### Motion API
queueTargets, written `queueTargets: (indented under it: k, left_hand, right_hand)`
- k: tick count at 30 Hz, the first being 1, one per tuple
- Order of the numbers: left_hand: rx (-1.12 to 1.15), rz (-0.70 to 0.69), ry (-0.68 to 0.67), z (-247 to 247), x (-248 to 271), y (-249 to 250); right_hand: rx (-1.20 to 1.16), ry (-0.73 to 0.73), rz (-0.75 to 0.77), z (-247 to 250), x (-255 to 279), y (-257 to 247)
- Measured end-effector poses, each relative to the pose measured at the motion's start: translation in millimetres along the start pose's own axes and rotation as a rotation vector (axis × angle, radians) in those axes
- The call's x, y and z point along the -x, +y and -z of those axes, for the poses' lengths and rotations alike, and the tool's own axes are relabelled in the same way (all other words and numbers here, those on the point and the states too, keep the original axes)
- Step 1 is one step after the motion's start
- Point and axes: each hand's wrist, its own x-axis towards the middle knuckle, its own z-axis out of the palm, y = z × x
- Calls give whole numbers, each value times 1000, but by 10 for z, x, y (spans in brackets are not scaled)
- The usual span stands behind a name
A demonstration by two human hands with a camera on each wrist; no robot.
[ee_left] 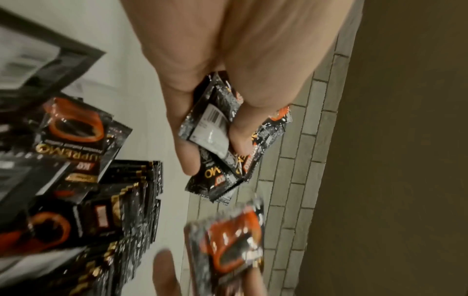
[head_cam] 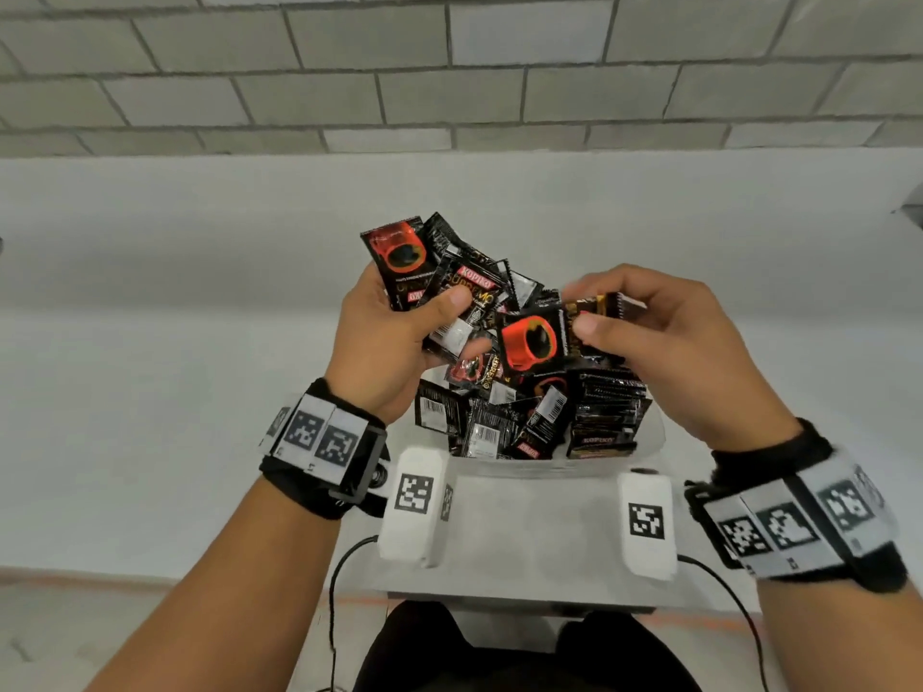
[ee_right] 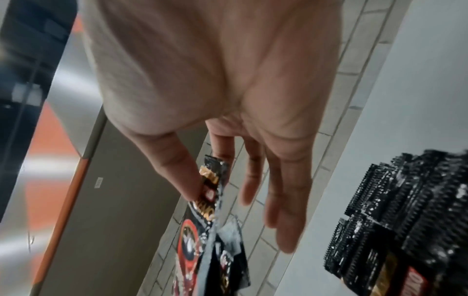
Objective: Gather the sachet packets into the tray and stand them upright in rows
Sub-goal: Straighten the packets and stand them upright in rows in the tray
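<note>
Black sachet packets with a red cup print fill a clear tray (head_cam: 655,434) at the middle of the white table. At the tray's right side a row of sachets (head_cam: 610,409) stands upright; the row (ee_right: 405,210) shows again in the right wrist view. Loose sachets (head_cam: 479,424) lie jumbled at the left. Above the tray my left hand (head_cam: 442,307) grips a fanned bundle of sachets (ee_left: 215,128) between thumb and fingers. My right hand (head_cam: 583,309) pinches one sachet (head_cam: 537,339) by its edge with thumb and forefinger, its other fingers (ee_right: 286,210) spread loose.
Two white marker blocks (head_cam: 414,501) (head_cam: 647,521) sit on the table's near edge in front of the tray, with black cables running down from them. A grey brick wall (head_cam: 449,67) rises behind the table. White tabletop (head_cam: 150,367) stretches left and right of the tray.
</note>
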Motion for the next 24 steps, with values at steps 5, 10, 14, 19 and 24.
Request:
queueTargets:
  k: [5,10,14,19,24]
  left_hand:
    - [-13,140,-114,-229,153,-22]
    - [62,266,-166,-208,210,19]
    - [25,256,-202,-284,272,14]
    - [-13,153,-221,-205,239,12]
    - [-25,84,-158,42,224,112]
  right_hand:
    - [-58,60,0,-247,-18,-52]
    - [88,178,-22,-255,-29,-19]
    - [103,212,4,-334,-37,-33]
    - [306,83,47,-328,-157,-170]
    - [396,-293,-27,-92,-329,-369]
